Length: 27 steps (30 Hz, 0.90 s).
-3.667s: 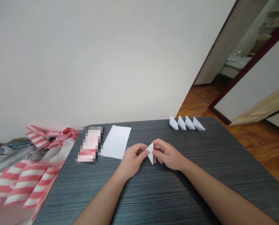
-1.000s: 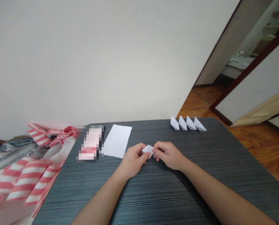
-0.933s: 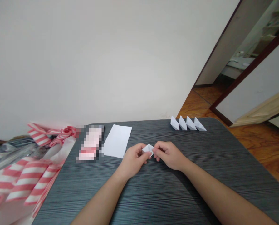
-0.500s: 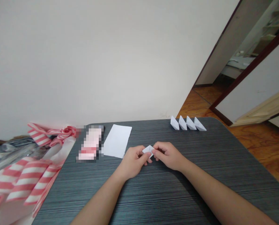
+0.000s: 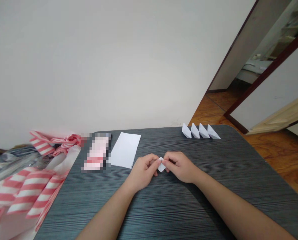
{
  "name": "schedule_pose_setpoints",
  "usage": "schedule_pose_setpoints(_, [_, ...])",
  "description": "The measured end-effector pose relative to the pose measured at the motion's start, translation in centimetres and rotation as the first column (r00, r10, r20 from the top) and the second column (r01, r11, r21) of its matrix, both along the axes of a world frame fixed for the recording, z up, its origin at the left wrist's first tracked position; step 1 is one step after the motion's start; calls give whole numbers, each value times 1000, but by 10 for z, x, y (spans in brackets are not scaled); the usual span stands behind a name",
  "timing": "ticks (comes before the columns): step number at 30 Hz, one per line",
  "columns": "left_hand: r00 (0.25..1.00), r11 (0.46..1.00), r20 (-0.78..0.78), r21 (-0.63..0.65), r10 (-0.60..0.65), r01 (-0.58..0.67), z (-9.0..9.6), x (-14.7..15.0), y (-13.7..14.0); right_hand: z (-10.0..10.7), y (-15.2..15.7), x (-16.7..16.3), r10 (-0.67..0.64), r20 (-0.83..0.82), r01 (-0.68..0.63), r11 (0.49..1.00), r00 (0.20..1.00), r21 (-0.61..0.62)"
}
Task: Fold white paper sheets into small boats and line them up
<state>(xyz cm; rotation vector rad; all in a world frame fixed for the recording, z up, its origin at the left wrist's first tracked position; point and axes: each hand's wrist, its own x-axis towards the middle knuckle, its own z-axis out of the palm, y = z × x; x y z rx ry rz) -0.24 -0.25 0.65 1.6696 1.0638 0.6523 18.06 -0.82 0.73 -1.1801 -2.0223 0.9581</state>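
Observation:
A small piece of folded white paper (image 5: 161,166) is pinched between my two hands over the middle of the dark table (image 5: 149,206). My left hand (image 5: 143,170) grips its left side with thumb and fingers. On its right side, my right hand (image 5: 180,165) pinches it the same way, the two thumbs almost meeting at the top. Much of the paper is covered by the fingers. Several folded paper boats (image 5: 199,131) stand in a row near the table's far right edge.
Flat white paper sheets (image 5: 126,150) lie left of my hands, beside a blurred-out phone-like object (image 5: 96,153). Red-and-white striped cloth (image 5: 31,186) is heaped off the table's left side. A plain wall (image 5: 114,66) rises behind; wooden floor (image 5: 271,156) shows at right.
The folded paper has turned in my fingers and now shows a smaller diamond shape pointing toward me. My thumbs have come closer together. Everything else stays in place.

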Motion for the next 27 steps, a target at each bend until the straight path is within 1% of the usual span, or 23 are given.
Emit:
schedule_pose_setpoints(6, [999, 1000, -36, 14, 13, -13, -2, -1, 0, -5, 0, -1, -4, 39, 3, 1000, 999, 22])
schedule_pose_setpoints(10, [997, 998, -75, 49, -28, 32, -1, -1, 0, -5, 1, -1, -22, 7, 22, 1000, 1000, 0])
schedule_pose_setpoints(13, [994, 997, -98, 64, -38, 44, -2, 0, -1, -4, 1, -1, -23, 10, 23, 1000, 1000, 11])
schedule_pose_setpoints(15, [996, 998, -85, 49, -32, 36, -2, 0, 0, -2, 2, 0, -32, 12, 31, 999, 999, 34])
schedule_pose_setpoints(19, [999, 999, -21, -26, -43, 43, 1, 1, 0, -1, 1, 1, -68, -23, 69, 996, 997, 50])
schedule_pose_setpoints(23, [997, 998, -36, -15, -68, 67, 5, 1, 0, -3, 0, 1, -105, -53, 106, 994, 993, 17])
schedule_pose_setpoints(27, [999, 999, -30, -31, -31, 30, 1, -1, 0, -6, 1, 0, -102, -60, 99, 994, 993, -50])
